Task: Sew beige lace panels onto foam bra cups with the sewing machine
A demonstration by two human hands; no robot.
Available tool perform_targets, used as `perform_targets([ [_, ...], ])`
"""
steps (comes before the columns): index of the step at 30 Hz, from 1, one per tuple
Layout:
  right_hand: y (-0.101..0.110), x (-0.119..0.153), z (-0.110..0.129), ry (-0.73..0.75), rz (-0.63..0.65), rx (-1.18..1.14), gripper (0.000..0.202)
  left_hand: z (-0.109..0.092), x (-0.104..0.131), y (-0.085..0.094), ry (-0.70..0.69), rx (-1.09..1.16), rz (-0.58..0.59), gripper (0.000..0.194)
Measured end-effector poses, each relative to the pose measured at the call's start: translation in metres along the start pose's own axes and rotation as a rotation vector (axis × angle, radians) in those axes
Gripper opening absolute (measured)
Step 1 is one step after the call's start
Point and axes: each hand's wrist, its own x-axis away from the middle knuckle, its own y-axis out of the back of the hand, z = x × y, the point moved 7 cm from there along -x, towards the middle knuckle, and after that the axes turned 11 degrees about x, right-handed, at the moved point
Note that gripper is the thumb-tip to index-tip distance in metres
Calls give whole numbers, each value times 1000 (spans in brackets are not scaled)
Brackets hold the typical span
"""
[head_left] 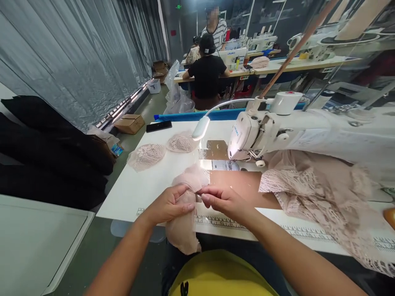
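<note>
The white table [123, 193] bears lace pieces [151, 156], phone [159, 126].

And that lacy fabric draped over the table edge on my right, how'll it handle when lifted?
The lacy fabric will probably flop, since it lies in loose folds. Likely light, looking thin and sheer; its openwork pattern might snag.

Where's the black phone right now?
Head view, left of centre: the black phone lies near the far left corner of the white table, just beyond the two lace pieces.

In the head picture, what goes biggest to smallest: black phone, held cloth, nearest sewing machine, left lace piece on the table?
1. Nearest sewing machine
2. Held cloth
3. Left lace piece
4. Black phone, looking smallest here
</note>
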Motion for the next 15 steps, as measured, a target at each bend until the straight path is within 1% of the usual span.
perform_targets([
  [3,-3,-5,0,19,-15,-12,37,-2,-2,1,-33,-52,34,37],
  [7,-3,-3,2,33,-29,21,39,-3,-5,2,-45,10,78,47],
  [11,-2,-1,0,30,-47,17,35,-1,-10,4,-11,35,111,52],
  [13,-1,-2,-1,35,-76,19,36,3,-12,3,8,5,128,51],
  [15,0,-2,-4,33,-117,20,35,4,-14,5,0,-57,117,52],
])
